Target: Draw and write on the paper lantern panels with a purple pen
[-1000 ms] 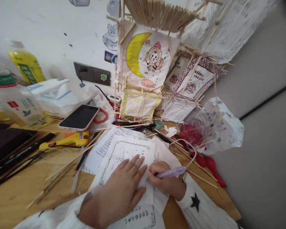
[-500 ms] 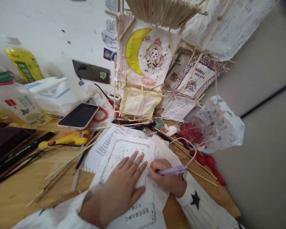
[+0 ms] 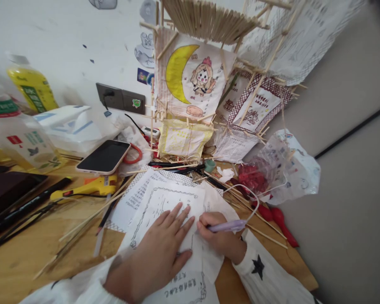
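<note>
My left hand (image 3: 164, 247) lies flat with fingers spread on a white sheet of paper (image 3: 174, 192) that has a hand-drawn wavy border and black marks. Part of the drawing is hidden beneath it. Just to its right, my right hand (image 3: 217, 234) is closed around a lilac pen (image 3: 228, 226) at the sheet's right edge. The fingers cover the pen's tip. From the pen's rear end curves a white cord (image 3: 256, 198). Another sheet covered in handwriting (image 3: 137, 192) is partly under the drawn one.
Behind the papers stands a stick frame hung with decorated panels (image 3: 196, 76). Leftward lie a phone (image 3: 104, 157), a yellow glue gun (image 3: 88, 187), thin sticks (image 3: 82, 223) and two bottles (image 3: 22, 135). A plastic bag (image 3: 291, 169) and red balloons (image 3: 280, 219) are at the right.
The view has shifted slightly. Both hands keep nearly the same place on the paper, the left flat and the right still gripping the pen.
</note>
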`<state>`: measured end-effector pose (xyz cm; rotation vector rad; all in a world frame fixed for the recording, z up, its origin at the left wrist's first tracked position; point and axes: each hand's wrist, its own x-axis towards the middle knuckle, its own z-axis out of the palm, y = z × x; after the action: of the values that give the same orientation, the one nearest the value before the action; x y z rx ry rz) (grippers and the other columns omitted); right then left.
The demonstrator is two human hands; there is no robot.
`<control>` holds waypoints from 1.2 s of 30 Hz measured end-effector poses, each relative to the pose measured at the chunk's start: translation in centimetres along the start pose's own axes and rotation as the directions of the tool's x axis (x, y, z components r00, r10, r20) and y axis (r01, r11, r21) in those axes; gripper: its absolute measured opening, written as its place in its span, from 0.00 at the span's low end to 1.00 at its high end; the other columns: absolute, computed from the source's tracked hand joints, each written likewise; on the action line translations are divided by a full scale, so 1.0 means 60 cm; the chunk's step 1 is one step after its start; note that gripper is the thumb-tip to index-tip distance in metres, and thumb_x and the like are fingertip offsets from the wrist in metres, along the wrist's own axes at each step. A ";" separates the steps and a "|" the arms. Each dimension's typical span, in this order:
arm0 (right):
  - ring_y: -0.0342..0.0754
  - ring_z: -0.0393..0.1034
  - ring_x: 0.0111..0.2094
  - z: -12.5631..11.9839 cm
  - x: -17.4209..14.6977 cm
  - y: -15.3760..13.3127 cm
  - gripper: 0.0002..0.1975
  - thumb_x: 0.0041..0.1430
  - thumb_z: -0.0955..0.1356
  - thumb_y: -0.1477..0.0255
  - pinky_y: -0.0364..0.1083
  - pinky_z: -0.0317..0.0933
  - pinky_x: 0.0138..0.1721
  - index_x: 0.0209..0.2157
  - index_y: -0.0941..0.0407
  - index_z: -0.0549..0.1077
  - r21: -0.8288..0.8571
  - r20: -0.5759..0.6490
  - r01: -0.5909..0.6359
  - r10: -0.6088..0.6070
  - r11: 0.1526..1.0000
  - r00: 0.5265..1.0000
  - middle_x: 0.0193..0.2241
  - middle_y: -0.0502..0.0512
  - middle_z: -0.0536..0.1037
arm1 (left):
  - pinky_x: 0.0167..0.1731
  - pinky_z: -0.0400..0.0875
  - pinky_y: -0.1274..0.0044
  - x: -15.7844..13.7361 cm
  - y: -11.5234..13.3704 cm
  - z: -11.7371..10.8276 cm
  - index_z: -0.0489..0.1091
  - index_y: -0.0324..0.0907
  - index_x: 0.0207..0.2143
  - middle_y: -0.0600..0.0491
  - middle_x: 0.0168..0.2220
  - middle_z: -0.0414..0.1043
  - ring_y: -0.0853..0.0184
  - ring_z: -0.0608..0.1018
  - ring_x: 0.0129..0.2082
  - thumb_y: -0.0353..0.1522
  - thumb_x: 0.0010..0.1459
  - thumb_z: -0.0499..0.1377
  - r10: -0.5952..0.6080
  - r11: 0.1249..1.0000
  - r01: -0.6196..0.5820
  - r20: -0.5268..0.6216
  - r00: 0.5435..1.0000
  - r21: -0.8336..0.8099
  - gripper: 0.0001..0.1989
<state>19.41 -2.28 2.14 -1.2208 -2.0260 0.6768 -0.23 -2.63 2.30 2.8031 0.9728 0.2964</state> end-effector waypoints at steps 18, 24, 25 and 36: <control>0.40 0.52 0.19 0.002 0.000 -0.001 0.15 0.52 0.61 0.77 0.41 0.48 0.23 0.17 0.55 0.50 0.007 0.095 0.095 -0.095 0.995 0.991 0.15 0.44 0.57 | 0.53 0.56 0.58 0.007 0.000 -0.007 0.55 0.43 0.60 0.44 0.63 0.45 0.50 0.50 0.62 0.39 0.60 0.50 -0.022 1.000 0.021 0.029 0.999 0.020 0.26; 0.40 0.50 0.18 0.003 0.001 -0.001 0.15 0.53 0.61 0.76 0.41 0.46 0.21 0.17 0.55 0.50 0.000 0.034 0.050 -0.050 0.999 0.998 0.15 0.44 0.55 | 0.54 0.55 0.58 0.007 0.000 -0.002 0.53 0.43 0.61 0.45 0.63 0.45 0.50 0.50 0.62 0.40 0.61 0.50 -0.021 0.999 0.020 0.021 1.000 0.037 0.27; 0.40 0.50 0.18 0.004 0.001 0.000 0.15 0.52 0.61 0.76 0.41 0.45 0.21 0.17 0.55 0.50 0.003 0.043 0.053 -0.053 0.999 0.998 0.15 0.44 0.55 | 0.54 0.55 0.58 0.007 -0.001 -0.001 0.53 0.43 0.61 0.44 0.63 0.46 0.50 0.50 0.62 0.40 0.61 0.50 -0.018 0.999 0.017 0.018 1.000 0.035 0.27; 0.40 0.51 0.18 0.001 0.003 0.003 0.15 0.52 0.62 0.74 0.41 0.46 0.21 0.16 0.55 0.51 0.053 0.049 -0.011 0.009 0.999 0.999 0.14 0.43 0.55 | 0.51 0.59 0.57 0.004 0.005 -0.016 0.61 0.44 0.56 0.44 0.60 0.55 0.48 0.58 0.58 0.37 0.57 0.54 -0.027 1.000 0.027 -0.005 1.000 -0.013 0.24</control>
<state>19.37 -2.06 2.03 -1.1952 -2.0300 0.7670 -0.08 -2.63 3.34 2.7764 1.0051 0.3057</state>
